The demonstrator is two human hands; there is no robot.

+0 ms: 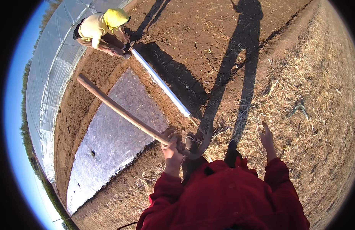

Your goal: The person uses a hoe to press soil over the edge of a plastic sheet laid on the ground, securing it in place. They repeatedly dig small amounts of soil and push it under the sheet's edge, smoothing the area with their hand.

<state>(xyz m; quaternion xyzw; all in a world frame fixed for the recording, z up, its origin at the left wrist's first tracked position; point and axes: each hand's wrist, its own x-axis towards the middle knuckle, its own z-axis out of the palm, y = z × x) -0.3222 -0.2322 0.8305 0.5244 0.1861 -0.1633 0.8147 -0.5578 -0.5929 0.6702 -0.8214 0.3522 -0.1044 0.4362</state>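
Note:
My left hand [172, 146] is closed around the wooden handle [122, 112] of a long tool, close to its metal head. That curved dark metal head [204, 145] hangs by my legs; its exact kind cannot be told. My right hand [267, 138] is held out over the straw with its fingers apart and nothing in it. Beyond the tool, a roll of white plastic film [163, 83] on a rod lies on the soil, its near rod end close to the metal head.
Another person [99, 30] in a yellow head covering bends at the roll's far end. Translucent film [117, 129] covers a bed at left, its edges buried in soil. A plastic greenhouse [50, 83] stands beyond. Dry straw [304, 95] covers the ground at right.

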